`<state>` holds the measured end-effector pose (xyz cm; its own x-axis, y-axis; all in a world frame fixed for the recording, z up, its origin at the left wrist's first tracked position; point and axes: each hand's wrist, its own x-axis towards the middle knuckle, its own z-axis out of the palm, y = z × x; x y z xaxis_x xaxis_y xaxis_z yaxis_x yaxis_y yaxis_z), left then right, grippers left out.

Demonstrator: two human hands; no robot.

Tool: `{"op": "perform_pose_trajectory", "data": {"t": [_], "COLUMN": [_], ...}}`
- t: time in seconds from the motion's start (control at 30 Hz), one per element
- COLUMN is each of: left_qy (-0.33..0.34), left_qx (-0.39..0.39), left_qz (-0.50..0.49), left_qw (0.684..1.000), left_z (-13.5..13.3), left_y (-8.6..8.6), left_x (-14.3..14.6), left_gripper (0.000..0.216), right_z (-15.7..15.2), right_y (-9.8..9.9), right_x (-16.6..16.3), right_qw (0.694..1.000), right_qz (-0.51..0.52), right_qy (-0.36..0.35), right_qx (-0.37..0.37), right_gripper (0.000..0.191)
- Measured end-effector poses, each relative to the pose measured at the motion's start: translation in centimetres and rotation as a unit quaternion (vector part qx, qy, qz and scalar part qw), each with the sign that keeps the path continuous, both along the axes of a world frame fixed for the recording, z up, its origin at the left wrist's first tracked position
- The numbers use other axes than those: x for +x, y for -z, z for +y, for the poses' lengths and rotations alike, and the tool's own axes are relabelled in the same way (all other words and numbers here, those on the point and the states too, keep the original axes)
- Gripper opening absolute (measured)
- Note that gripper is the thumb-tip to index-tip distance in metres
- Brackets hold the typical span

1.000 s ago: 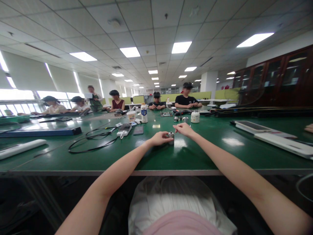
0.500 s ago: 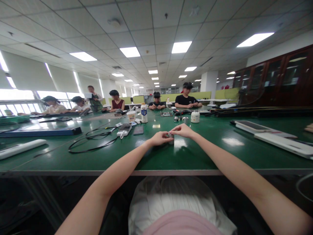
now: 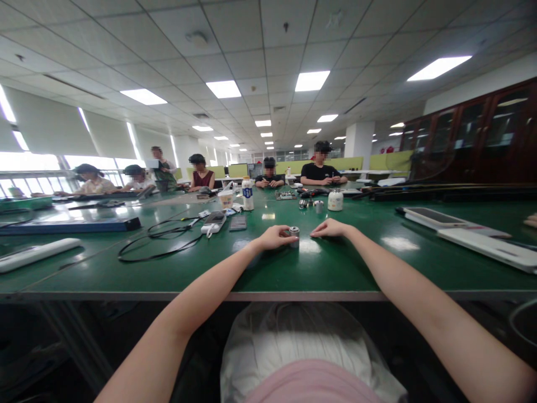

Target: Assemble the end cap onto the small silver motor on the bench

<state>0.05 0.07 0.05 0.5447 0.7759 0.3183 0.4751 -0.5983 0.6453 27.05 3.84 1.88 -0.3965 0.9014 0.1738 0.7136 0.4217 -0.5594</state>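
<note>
A small silver metal cylinder (image 3: 294, 236) stands upright on the green table (image 3: 344, 263) in front of me, a narrower round part on its top. My left hand (image 3: 274, 238) is closed around its left side, thumb in front and fingers behind. To the right of the cylinder and apart from it, my right hand (image 3: 329, 228) is low over the tabletop. Its thumb and fingertips are pinched together, and I cannot make out whether something small is between them.
Beyond my hands stand a cream jar (image 3: 335, 200), a second metal cylinder (image 3: 319, 206) and a white bottle (image 3: 247, 195). A black cable (image 3: 159, 258) loops at left, near a grey handheld device (image 3: 213, 221). Tablet-like slabs (image 3: 453, 218) lie at right. Several people sit across the table.
My right hand has moved off the cylinder's top, to the right and down toward the table. The top of the cylinder now shows. My left hand keeps its place on it.
</note>
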Motion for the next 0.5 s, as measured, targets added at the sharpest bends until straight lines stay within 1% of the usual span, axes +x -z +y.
{"op": "perform_pose_trajectory", "data": {"t": [0.13, 0.3, 0.4, 0.5], "left_qy": [-0.006, -0.005, 0.0, 0.003], "left_qx": [0.004, 0.005, 0.003, 0.001], "left_qz": [0.005, 0.011, 0.012, 0.012], "left_qw": [1.0, 1.0, 1.0, 1.0], "left_z": [-0.2, -0.5, -0.6, -0.6], "left_y": [-0.1, -0.3, -0.4, -0.4], "left_x": [0.0, 0.1, 0.1, 0.1], "left_gripper": [0.051, 0.05, 0.05, 0.051], "right_z": [0.3, 0.2, 0.0, -0.3], "right_y": [0.4, 0.6, 0.7, 0.3], "right_x": [0.1, -0.5, -0.9, -1.6], "right_qw": [1.0, 0.999, 0.997, 0.992], "right_qz": [-0.009, 0.018, 0.056, 0.123], "right_qy": [-0.003, -0.016, -0.023, -0.028], "right_qx": [-0.028, -0.045, -0.047, -0.02], "right_gripper": [0.019, 0.02, 0.019, 0.019]}}
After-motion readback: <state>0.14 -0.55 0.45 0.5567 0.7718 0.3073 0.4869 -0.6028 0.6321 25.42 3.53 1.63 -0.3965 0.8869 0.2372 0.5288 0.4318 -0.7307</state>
